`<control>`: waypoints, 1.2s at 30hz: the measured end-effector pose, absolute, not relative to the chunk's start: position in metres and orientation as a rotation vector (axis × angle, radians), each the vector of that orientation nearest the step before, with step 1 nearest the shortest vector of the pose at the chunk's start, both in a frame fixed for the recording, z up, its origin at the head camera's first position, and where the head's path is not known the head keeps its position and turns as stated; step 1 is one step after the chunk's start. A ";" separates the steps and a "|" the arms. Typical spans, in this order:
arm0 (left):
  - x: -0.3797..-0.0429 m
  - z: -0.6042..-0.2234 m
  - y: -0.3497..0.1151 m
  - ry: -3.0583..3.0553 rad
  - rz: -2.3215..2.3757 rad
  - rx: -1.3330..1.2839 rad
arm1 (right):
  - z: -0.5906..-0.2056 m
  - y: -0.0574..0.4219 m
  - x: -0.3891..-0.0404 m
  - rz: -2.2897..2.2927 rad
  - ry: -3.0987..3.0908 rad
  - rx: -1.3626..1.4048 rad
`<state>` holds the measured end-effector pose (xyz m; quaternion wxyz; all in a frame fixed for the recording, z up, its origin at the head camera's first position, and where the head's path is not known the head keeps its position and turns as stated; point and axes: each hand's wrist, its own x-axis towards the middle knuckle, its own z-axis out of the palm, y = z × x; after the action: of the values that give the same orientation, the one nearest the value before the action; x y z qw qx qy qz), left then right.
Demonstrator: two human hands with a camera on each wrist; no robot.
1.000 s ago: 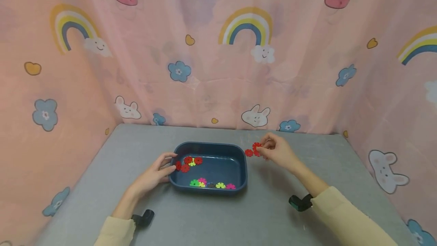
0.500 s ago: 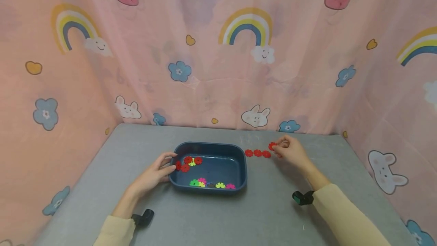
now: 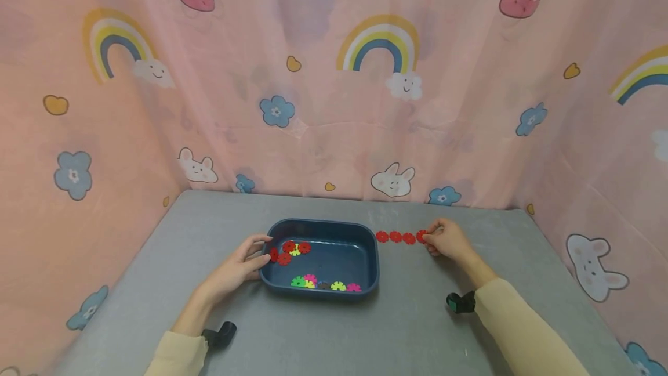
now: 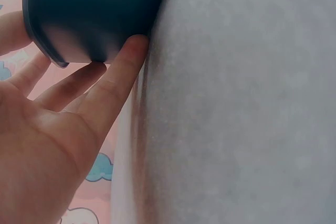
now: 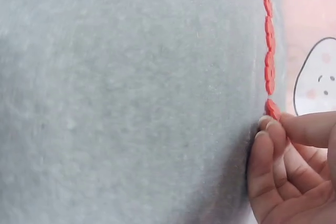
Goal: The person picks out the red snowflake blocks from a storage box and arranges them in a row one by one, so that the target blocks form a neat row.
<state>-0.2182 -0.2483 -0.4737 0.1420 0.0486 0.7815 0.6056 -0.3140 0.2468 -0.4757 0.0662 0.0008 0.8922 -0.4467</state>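
Tray (image 3: 339,261) is smooth, glossy plast., red discs (image 3: 397,237) prob. plast.

Lit softly and fairly evenly in the head view, with soft-edged shadows on the table (image 3: 396,335) under the right forearm (image 3: 481,270) and around the box (image 3: 344,259). Touched by a thin line of glare inside the box. Stretched towards the sides, slightly soft in fine detail. Dimmer in the left wrist view, hazy and grainy across the table. Paler in the right wrist view, mottled and unsharp, with a broad shadow beside the right hand (image 5: 299,169).
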 end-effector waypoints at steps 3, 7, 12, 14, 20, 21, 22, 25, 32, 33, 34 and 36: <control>-0.219 -0.473 -0.246 2.264 1.742 0.136 | -0.474 0.249 -0.313 -1.314 2.700 0.015; -0.220 -0.473 -0.244 2.272 1.733 0.126 | -0.468 0.253 -0.310 -1.276 2.734 -0.015; -0.220 -0.471 -0.244 2.273 1.721 0.120 | -0.453 0.252 -0.306 -1.262 2.827 -0.113; -0.219 -0.471 -0.245 2.275 1.717 0.118 | -0.444 0.248 -0.304 -1.261 2.864 -0.135; -0.217 -0.472 -0.246 2.270 1.730 0.105 | -0.414 0.226 -0.295 -1.254 2.917 -0.203; -0.216 -0.473 -0.246 2.270 1.731 0.109 | -0.410 0.222 -0.293 -1.262 2.913 -0.210; -0.216 -0.473 -0.246 2.270 1.731 0.114 | -0.406 0.219 -0.291 -1.273 2.912 -0.220; -0.216 -0.473 -0.245 2.277 1.724 0.123 | -0.396 0.209 -0.284 -1.305 2.913 -0.248; -0.217 -0.474 -0.246 2.275 1.726 0.111 | -0.382 0.181 -0.268 -1.457 2.883 -0.263; -0.217 -0.474 -0.246 2.272 1.729 0.110 | -0.380 0.177 -0.266 -1.491 2.872 -0.264; -0.217 -0.475 -0.246 2.271 1.730 0.110 | -0.379 0.173 -0.264 -1.522 2.862 -0.264; -0.217 -0.475 -0.246 2.268 1.731 0.113 | -0.378 0.166 -0.259 -1.558 2.861 -0.266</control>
<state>-0.2174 -0.2459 -0.4748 0.1426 0.0392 0.7862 0.6001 -0.2595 0.1655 -0.3779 -0.0632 -0.0811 0.8736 -0.4757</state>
